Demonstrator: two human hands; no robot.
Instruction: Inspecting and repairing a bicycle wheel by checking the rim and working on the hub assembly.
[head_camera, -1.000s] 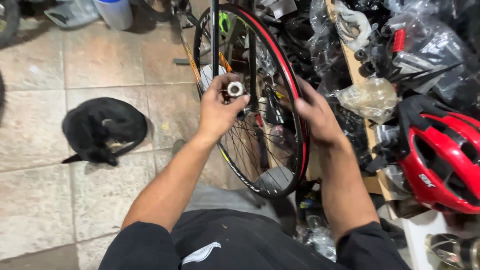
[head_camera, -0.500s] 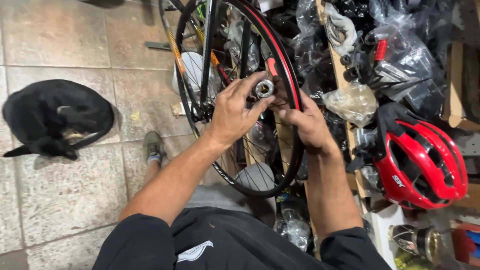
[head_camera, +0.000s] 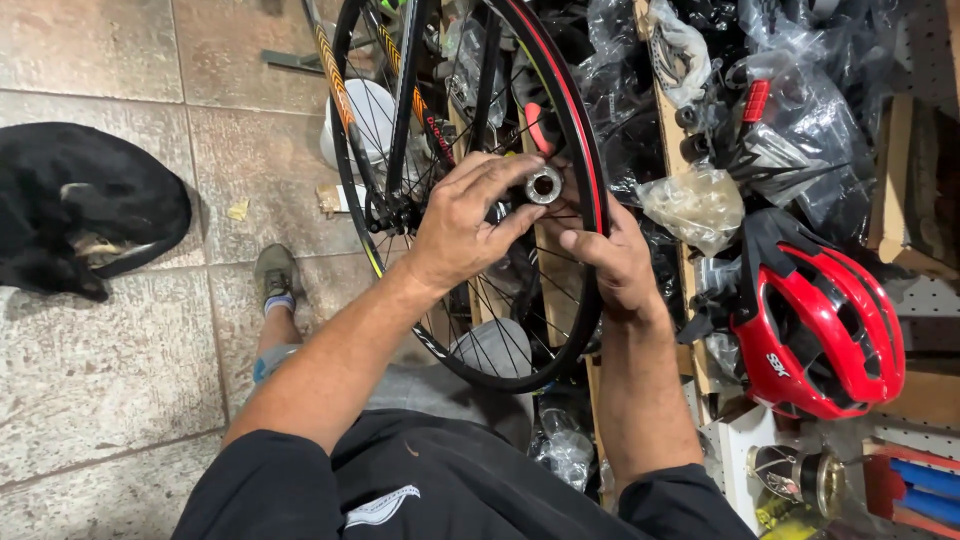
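Head view, item one: bicycle wheel (head_camera: 585, 150), black rim with a red stripe, thin spokes, standing upright against a cluttered shelf (head_camera: 672, 190). At its centre I see a silver hub (head_camera: 544, 186) with a round dark bore. Left hand (head_camera: 462, 228): fingers curled over the hub from the left side, fingertips touching it. Right hand (head_camera: 612, 262): wrapped round the rim just right of the hub, thumb reaching inward toward the axle. Nearby: red and black helmet (head_camera: 825, 330) to the right, black dog (head_camera: 85, 215) lying on the tiled floor (head_camera: 110, 350) well apart at left.
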